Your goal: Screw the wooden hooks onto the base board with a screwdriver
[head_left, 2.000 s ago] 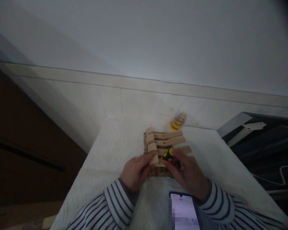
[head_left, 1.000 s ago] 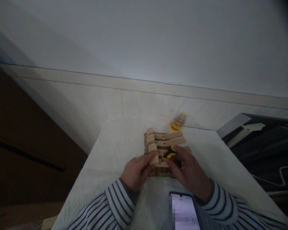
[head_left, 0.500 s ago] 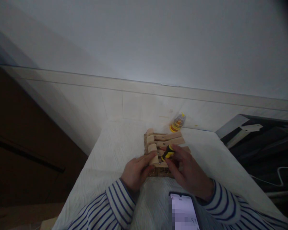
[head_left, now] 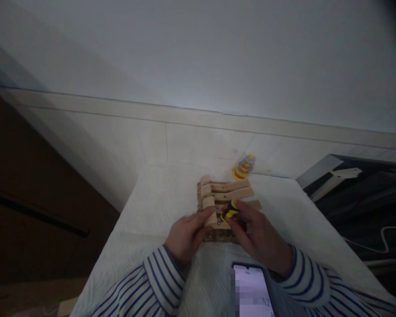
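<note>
Several pale wooden pieces with rounded ends (head_left: 232, 194) lie side by side on a brown carved wooden board (head_left: 216, 236) in the middle of the table. My left hand (head_left: 185, 233) is closed on the rounded end of the nearest wooden piece (head_left: 211, 220), thumb below and fingers on top. In my right hand (head_left: 263, 235) is a short screwdriver (head_left: 231, 210) with a yellow and black handle, pinched between thumb and fingers. It tilts down to the left, toward a small metal screw (head_left: 219, 222) on the nearest piece. Whether its tip sits in the screw is too small to tell.
A white cloth covers the table (head_left: 148, 202). Behind the board stands a clear bottle with a yellow cap and base (head_left: 244, 167), close to the wall. A lit phone (head_left: 252, 286) lies at the front edge. Dark panels (head_left: 366, 189) lean at the right.
Both hands stay in nearly the same place on the wooden piece and the screwdriver. The view has shifted very slightly, and the phone's display has changed.
</note>
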`<action>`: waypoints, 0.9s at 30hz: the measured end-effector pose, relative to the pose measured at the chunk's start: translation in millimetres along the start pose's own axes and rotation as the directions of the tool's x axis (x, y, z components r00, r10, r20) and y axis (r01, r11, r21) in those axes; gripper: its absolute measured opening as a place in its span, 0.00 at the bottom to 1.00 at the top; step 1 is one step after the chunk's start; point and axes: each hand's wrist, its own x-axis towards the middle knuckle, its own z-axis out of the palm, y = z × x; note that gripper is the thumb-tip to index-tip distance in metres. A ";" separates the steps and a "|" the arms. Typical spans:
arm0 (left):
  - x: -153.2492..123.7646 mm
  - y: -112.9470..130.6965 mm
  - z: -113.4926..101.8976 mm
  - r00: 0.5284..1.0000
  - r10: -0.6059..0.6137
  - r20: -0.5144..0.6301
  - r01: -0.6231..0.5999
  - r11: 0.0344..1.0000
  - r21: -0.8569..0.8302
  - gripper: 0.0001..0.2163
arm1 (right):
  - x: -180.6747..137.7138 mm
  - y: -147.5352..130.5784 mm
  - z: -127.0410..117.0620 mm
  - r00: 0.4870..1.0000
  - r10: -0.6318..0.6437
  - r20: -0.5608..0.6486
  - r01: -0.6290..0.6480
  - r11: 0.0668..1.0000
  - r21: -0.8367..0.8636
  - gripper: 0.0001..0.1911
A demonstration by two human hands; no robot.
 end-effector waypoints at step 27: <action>-0.1 -0.1 2.2 1.000 -0.022 0.005 0.022 1.000 0.020 0.22 | 3.6 -2.5 -2.2 1.000 0.019 -0.025 -0.021 0.994 -0.109 0.19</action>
